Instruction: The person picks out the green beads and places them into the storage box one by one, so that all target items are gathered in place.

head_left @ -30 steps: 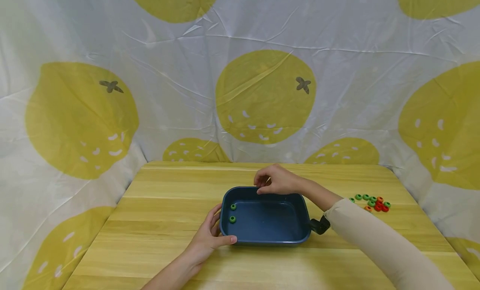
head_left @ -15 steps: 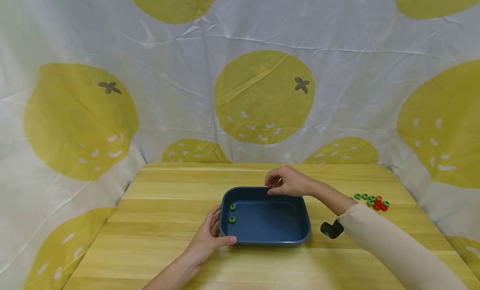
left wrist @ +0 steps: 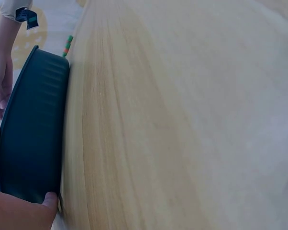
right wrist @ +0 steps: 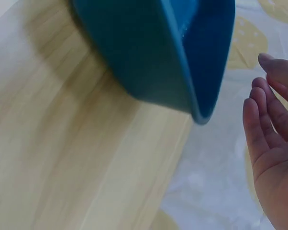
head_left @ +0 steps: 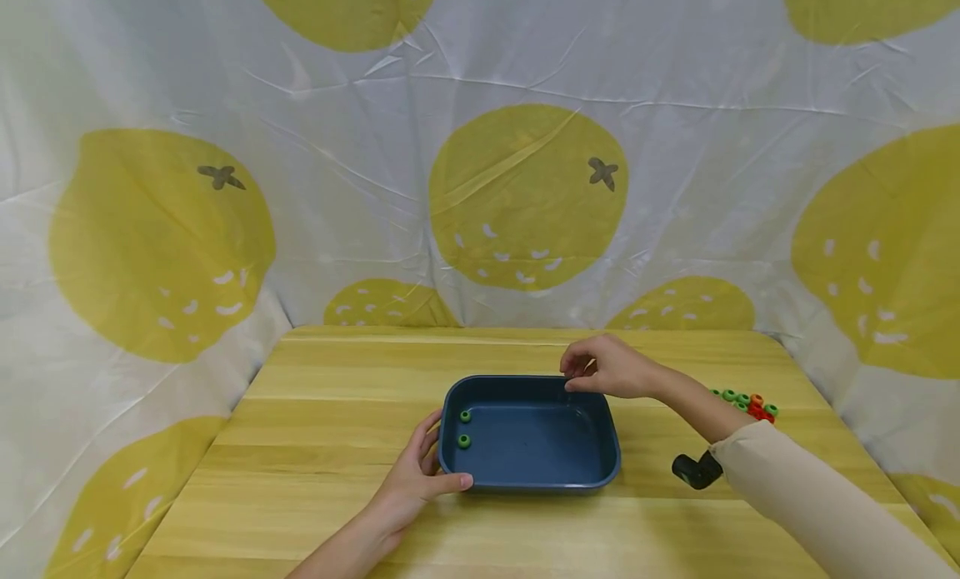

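Note:
A dark blue rectangular tray point(head_left: 525, 446) stands on the table. Two green beads point(head_left: 464, 441) lie inside it near its left wall. My left hand point(head_left: 405, 487) grips the tray's left end, thumb at the front corner and fingers along the left side. In the left wrist view, fingers point(left wrist: 49, 200) touch the tray's outer wall. Over the tray's far right rim is my right hand point(head_left: 611, 366), its fingers loosely bent. In the right wrist view this hand point(right wrist: 278, 139) is apart from the tray, and no object shows between its fingers.
Several green, red and orange beads point(head_left: 756, 402) lie on the wooden table point(head_left: 315, 412) at the right, partly behind the right forearm. A black wrist device point(head_left: 697, 471) hangs at the right sleeve point(head_left: 817, 487). A lemon-print cloth point(head_left: 360, 187) hangs behind the table.
My right hand has moved to the right along the tray's far rim, and its forearm now covers more of the loose beads. The left hand, tray and two beads inside stay in place.

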A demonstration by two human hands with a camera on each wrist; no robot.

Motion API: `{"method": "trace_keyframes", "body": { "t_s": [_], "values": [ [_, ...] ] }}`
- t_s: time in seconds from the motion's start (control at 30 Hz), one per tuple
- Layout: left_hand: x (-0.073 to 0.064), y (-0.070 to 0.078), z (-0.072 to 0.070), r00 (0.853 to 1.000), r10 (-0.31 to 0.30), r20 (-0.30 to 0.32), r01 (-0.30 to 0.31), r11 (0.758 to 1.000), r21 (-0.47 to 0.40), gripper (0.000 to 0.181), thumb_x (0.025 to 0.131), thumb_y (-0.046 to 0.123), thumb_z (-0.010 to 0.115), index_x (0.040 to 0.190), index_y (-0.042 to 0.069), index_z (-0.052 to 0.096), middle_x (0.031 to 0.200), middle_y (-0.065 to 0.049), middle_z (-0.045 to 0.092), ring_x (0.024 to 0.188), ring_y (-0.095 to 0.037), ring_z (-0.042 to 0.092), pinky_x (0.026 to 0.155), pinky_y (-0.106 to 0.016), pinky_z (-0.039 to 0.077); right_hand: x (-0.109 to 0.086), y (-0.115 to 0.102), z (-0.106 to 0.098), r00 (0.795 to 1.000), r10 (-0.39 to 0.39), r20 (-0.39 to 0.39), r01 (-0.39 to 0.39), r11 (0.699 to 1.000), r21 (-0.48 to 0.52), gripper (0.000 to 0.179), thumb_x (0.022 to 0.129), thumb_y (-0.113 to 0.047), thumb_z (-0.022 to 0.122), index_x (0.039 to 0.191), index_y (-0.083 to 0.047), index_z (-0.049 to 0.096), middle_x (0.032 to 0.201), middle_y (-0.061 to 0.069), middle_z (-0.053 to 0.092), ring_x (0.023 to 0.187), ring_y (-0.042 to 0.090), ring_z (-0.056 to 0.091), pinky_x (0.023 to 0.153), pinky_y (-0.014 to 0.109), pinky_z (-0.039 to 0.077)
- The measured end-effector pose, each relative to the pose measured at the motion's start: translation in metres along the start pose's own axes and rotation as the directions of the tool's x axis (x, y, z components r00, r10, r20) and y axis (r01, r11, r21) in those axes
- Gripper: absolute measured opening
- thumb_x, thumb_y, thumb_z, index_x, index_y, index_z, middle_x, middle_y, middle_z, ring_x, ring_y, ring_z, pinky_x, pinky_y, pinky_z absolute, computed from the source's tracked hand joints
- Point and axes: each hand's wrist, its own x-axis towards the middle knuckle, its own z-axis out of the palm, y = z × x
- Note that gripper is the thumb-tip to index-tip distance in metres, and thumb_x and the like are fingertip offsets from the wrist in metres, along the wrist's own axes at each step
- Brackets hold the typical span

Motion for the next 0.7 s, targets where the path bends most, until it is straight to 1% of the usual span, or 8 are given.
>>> {"method": "trace_keyframes", "body": {
  "t_s": [0.23,0.37,0.53,0.7],
  "values": [
    [0.0,0.0,0.001,1.0,-0.004,-0.002,0.004,1.0,0.004,0.108,0.081,-0.002,0.087,0.164,0.019,0.022,0.164,-0.021,0.029,0.145,-0.043,0.037,0.106,-0.046,0.045,-0.021,0.014,-0.007,0.998,0.045,-0.04,-0.045,0.999,-0.006,0.02,0.094,-0.015,0.079,0.107,-0.001,0.072,0.095,-0.003,0.07,0.085,0.014,0.068,0.079,0.034,0.058],
    [-0.001,0.0,0.0,1.0,-0.004,-0.007,0.004,1.0,0.006,0.106,0.081,-0.002,0.086,0.164,0.019,0.022,0.164,-0.021,0.03,0.145,-0.043,0.037,0.106,-0.046,0.045,-0.034,0.021,-0.01,0.997,0.047,-0.067,-0.048,0.999,-0.004,0.018,0.094,-0.015,0.079,0.107,-0.003,0.072,0.096,-0.002,0.069,0.086,0.016,0.068,0.079,0.034,0.058],
    [0.0,0.001,0.0,1.0,-0.006,-0.014,0.007,1.0,0.021,0.106,0.08,-0.001,0.088,0.163,0.019,0.024,0.164,-0.02,0.03,0.145,-0.043,0.037,0.109,-0.051,0.041,-0.052,0.032,-0.014,0.991,0.072,-0.111,-0.074,0.997,-0.011,0.015,0.093,-0.014,0.08,0.105,-0.01,0.072,0.095,-0.004,0.069,0.085,0.014,0.067,0.077,0.032,0.058],
    [0.001,0.001,0.001,1.0,-0.001,-0.016,0.001,1.0,0.016,0.106,0.08,-0.002,0.087,0.163,0.02,0.025,0.163,-0.019,0.031,0.144,-0.042,0.039,0.11,-0.054,0.039,-0.07,0.043,-0.019,0.985,0.105,-0.136,-0.107,0.994,-0.009,0.015,0.093,-0.015,0.08,0.104,-0.011,0.071,0.093,-0.004,0.068,0.084,0.013,0.066,0.076,0.031,0.059]
  ]
}}
